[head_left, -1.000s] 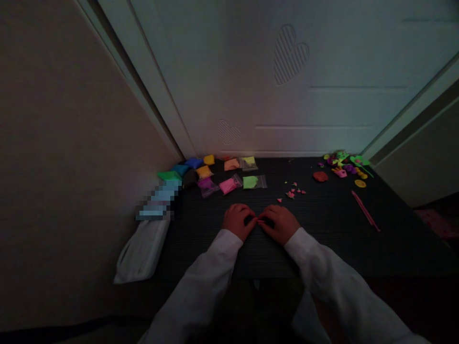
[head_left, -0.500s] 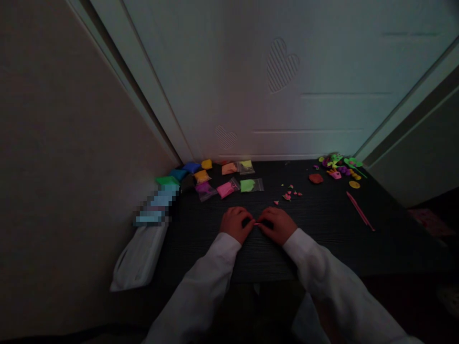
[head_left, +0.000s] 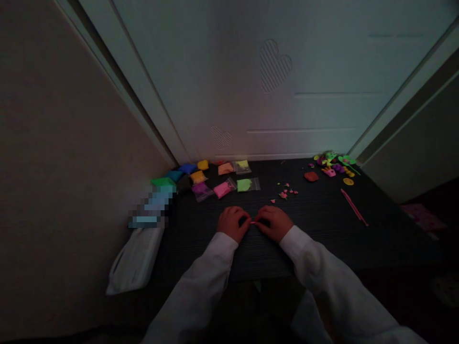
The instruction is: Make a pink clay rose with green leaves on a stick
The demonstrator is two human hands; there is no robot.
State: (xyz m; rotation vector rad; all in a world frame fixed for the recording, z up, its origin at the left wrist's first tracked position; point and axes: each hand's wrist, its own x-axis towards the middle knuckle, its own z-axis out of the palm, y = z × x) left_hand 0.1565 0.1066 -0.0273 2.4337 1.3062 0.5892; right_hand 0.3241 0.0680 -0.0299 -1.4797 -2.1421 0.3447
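Note:
Between my two hands is a small, thin piece of pink clay (head_left: 253, 222), just above or on the dark table (head_left: 201, 248). My left hand (head_left: 233, 223) is closed, thumb and fingers pinched at the piece's left end. From the other side my right hand (head_left: 275, 223) pinches its right end. Fingertips cover both ends, so only the short middle shows. Beyond my right hand lie several tiny pink clay bits (head_left: 284, 194), some with a touch of green.
Small clay packets in many colours, such as a light green packet (head_left: 245, 185) and a pink packet (head_left: 224, 189), lie at back left. At right are a red clay lump (head_left: 311, 177), pink sticks (head_left: 354, 206) and coloured clay figures (head_left: 337, 168). A white package (head_left: 138, 260) sits at the left edge.
The view has turned slightly, so the whole scene sits a little further left. Both hands keep their pinch on the pink clay, and slightly more of it shows between them.

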